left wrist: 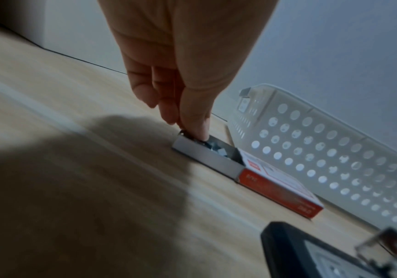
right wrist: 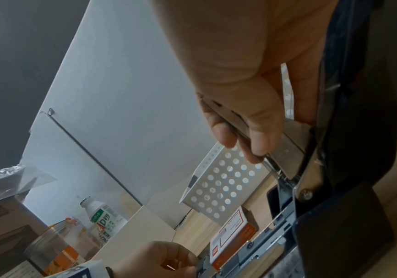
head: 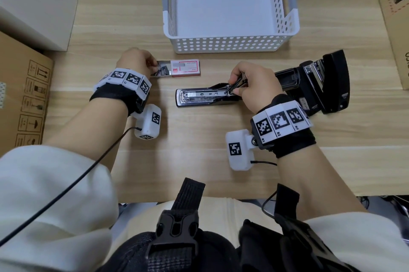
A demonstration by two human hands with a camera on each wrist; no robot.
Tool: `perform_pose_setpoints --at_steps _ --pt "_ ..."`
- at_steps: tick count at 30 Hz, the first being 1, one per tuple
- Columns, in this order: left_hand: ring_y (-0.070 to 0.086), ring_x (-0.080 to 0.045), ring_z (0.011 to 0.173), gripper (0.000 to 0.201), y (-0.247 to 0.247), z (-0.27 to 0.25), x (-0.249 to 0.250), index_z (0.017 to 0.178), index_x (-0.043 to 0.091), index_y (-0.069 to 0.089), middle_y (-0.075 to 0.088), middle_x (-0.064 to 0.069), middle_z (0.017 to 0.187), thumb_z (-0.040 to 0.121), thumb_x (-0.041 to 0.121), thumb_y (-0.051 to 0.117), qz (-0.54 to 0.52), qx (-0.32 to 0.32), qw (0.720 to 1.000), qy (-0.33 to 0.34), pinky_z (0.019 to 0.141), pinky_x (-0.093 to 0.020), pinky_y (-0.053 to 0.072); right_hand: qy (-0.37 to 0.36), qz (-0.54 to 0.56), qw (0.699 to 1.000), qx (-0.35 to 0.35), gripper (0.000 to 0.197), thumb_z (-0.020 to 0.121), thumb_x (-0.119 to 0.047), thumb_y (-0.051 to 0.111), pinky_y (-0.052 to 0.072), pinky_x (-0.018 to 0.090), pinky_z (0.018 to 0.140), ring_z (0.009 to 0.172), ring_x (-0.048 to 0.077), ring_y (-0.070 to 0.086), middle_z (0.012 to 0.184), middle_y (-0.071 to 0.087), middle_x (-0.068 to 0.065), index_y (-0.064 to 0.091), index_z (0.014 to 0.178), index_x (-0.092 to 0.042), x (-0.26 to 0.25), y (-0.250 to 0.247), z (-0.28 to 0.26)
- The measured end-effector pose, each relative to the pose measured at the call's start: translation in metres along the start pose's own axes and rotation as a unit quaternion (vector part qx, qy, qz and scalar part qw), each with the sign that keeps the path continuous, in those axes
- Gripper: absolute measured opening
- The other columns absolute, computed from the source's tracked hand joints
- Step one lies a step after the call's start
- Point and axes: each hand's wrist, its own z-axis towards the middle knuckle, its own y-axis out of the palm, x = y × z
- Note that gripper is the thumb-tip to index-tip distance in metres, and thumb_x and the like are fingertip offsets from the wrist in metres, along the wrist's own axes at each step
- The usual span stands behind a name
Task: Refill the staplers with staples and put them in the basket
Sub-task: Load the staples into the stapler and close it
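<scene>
A red and white staple box (head: 188,68) lies in front of the white perforated basket (head: 228,47), its grey drawer (head: 163,70) slid out to the left. My left hand (head: 155,65) dips thumb and fingertips into the drawer's far end (left wrist: 211,159) and pinches at the staples there; the pinch itself is hidden. A black stapler (head: 199,98) lies opened flat, its staple channel facing up. My right hand (head: 236,82) pinches the stapler's raised metal arm (right wrist: 285,150) at the hinge end. The basket holds nothing.
A bigger black stapler (head: 321,81) lies open just right of my right hand. Cardboard boxes stand at the left (head: 24,103) and right (head: 396,17) table edges, a white box (head: 37,1) at back left. A bottle (right wrist: 102,220) and jar (right wrist: 52,250) stand beyond.
</scene>
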Motion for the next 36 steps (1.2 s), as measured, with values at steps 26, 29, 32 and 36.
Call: perform_pose_setpoints --at_steps 26,29,32,36 --pt "0.055 0.010 0.051 0.017 0.016 -0.030 0.004 0.090 0.021 0.055 0.054 0.006 0.072 0.091 0.007 0.045 -0.328 0.056 0.931 0.152 0.051 -0.004 0.039 0.000 -0.002 1.000 0.001 0.023 0.078 -0.001 0.063 0.051 0.039 0.080 0.086 0.025 0.060 0.088 0.064 0.002 0.059 0.084 -0.022 -0.002 -0.001 -0.001" --pt "0.055 0.013 0.050 0.020 0.021 -0.034 0.012 0.107 0.011 0.057 0.055 0.005 0.072 0.093 0.006 0.043 -0.342 0.032 0.927 0.148 0.049 -0.003 0.040 -0.002 -0.007 1.000 -0.002 0.022 0.079 0.000 0.062 0.051 0.038 0.079 0.085 0.025 0.060 0.085 0.061 0.000 0.060 0.086 -0.021 -0.002 -0.001 -0.001" --pt "0.055 0.012 0.049 0.022 0.026 -0.037 0.017 0.110 0.006 0.057 0.058 0.006 0.067 0.092 0.006 0.044 -0.371 0.023 0.918 0.139 0.049 -0.003 0.040 -0.003 -0.008 1.000 -0.002 0.023 0.079 -0.001 0.062 0.051 0.038 0.079 0.085 0.025 0.059 0.085 0.060 -0.001 0.058 0.084 -0.023 -0.002 -0.002 -0.002" --pt "0.057 0.012 0.052 0.022 0.032 -0.037 0.018 0.110 0.007 0.060 0.061 0.012 0.063 0.090 0.009 0.050 -0.372 0.018 0.919 0.130 0.052 -0.003 0.041 -0.005 -0.010 1.000 -0.005 0.026 0.080 -0.001 0.061 0.051 0.037 0.079 0.083 0.023 0.058 0.084 0.059 -0.001 0.054 0.080 -0.027 -0.002 -0.002 -0.002"
